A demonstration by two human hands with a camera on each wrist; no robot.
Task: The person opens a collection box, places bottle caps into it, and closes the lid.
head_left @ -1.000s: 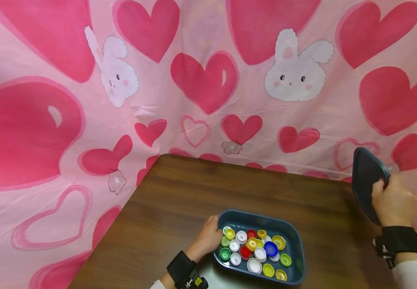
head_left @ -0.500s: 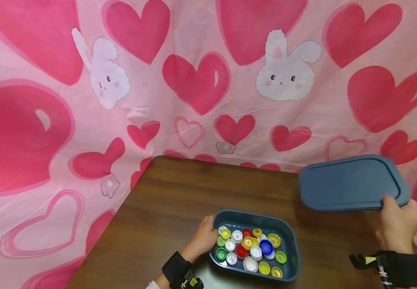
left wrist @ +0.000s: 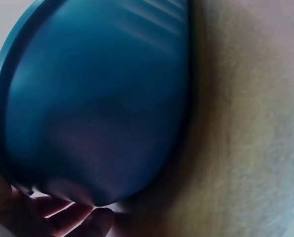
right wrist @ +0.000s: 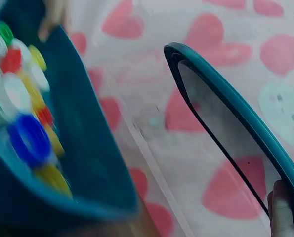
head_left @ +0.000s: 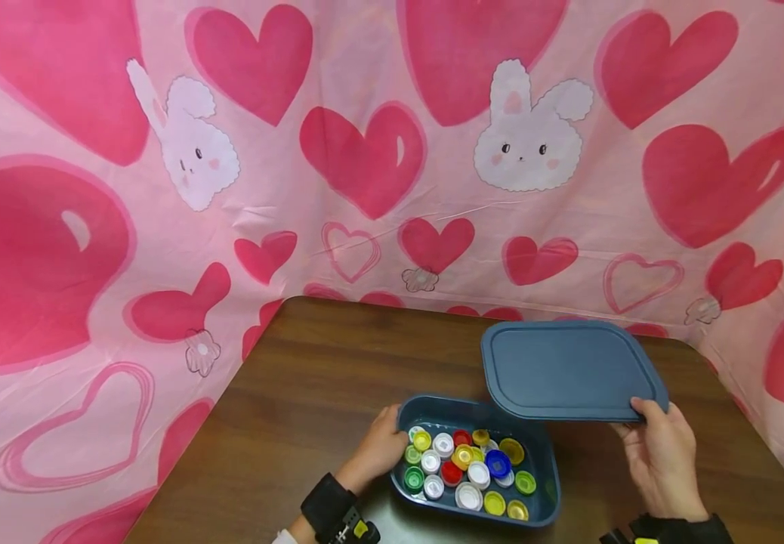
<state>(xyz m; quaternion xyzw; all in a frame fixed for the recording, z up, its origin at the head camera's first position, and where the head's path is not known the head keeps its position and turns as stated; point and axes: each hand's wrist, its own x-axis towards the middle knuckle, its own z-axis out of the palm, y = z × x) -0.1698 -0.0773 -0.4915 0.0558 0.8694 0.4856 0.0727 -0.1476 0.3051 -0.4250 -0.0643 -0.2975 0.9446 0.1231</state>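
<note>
A dark blue rectangular plastic container [head_left: 543,461] stands on the table, with many coloured bottle caps [head_left: 460,468] in it. The caps are white, yellow, green, red and blue. My left hand [head_left: 381,446] grips the container's left end; in the left wrist view its fingers [left wrist: 100,222] lie against the end wall. My right hand [head_left: 664,461] pinches the near right corner of the matching blue lid [head_left: 569,370], thumb on top. The lid hangs above the table behind and to the right of the container, apart from the caps, covering part of the far right rim from the head view.
The brown wooden table [head_left: 337,355] extends behind and to both sides of the container. A pink cloth [head_left: 365,68] printed with hearts and rabbits hangs along the table's back and sides. A black band with a small device sits on each wrist.
The lid has swung from edge-on at the far right to nearly flat and moved left toward the container, carried by my right hand. My left hand keeps its grip on the container.
</note>
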